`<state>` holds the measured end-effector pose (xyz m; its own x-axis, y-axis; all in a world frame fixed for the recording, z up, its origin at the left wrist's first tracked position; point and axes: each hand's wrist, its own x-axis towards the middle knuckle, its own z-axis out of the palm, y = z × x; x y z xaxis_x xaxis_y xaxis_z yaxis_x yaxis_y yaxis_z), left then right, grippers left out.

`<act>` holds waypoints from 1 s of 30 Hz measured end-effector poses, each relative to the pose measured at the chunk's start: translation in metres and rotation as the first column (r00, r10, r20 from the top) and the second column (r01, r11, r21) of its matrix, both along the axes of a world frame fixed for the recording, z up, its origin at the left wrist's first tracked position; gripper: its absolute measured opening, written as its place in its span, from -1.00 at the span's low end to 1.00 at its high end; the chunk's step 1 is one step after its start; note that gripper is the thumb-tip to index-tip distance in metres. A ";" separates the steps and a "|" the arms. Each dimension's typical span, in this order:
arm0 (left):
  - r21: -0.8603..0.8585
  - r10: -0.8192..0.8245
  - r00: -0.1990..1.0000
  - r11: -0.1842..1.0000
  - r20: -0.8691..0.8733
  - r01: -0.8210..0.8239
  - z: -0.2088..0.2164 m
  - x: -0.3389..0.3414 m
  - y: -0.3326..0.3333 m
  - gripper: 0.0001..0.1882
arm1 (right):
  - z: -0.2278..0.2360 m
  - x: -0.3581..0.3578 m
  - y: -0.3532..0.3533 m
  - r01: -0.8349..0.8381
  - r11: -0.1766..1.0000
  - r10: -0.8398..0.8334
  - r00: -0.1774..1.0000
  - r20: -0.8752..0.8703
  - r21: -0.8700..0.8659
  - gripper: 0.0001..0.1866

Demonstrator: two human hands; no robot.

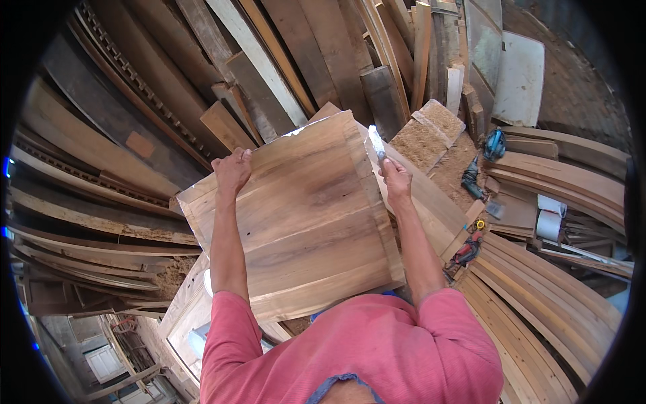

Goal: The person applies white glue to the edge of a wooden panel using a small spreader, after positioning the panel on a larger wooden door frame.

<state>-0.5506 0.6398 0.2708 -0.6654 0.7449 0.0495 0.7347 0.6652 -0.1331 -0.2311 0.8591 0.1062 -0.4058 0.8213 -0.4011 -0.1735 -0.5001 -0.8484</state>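
Observation:
A wide wooden panel (303,202), made of several joined boards with darker grain streaks, lies tilted in front of me. My left hand (233,168) is closed over its far left edge. Just beyond the panel's right edge, my right hand (397,180) grips a putty knife (376,140) with its pale, shiny blade pointing away from me. The blade appears close to the panel's far right corner; whether it touches the wood I cannot tell. My fingers hide most of the knife's handle.
Long boards (121,114) lean at the far left and back. To the right are a blue-green power tool (494,145), a red-and-black tool (464,250) and stacked planks (538,296). A white roll (548,225) sits farther right. Sawdust (461,158) covers a board at back right.

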 end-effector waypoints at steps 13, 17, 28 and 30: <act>0.045 -0.006 1.000 0.999 -0.017 0.007 0.012 0.008 -0.007 -0.62 | 0.019 -0.012 -0.009 -0.009 0.967 -0.024 0.992 0.127 0.255 -0.70; 0.036 0.010 1.000 0.999 -0.025 -0.010 0.012 0.006 -0.011 -0.63 | 0.023 -0.027 0.000 -0.049 0.971 0.039 0.998 0.047 0.236 -0.70; 0.086 -0.019 1.000 0.996 -0.025 0.021 0.016 0.010 -0.015 -0.64 | 0.039 -0.026 0.009 -0.126 0.946 0.092 0.988 0.124 0.298 -0.67; 0.092 -0.021 1.000 0.995 -0.020 0.023 0.019 0.011 -0.011 -0.64 | 0.016 -0.029 0.017 -0.026 0.950 0.010 0.998 0.055 0.312 -0.67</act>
<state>-0.5393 0.6287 0.2894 -0.6471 0.7511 0.1311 0.7473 0.6588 -0.0860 -0.2599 0.8757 0.1219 -0.4070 0.9016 -0.1463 -0.1184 -0.2108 -0.9703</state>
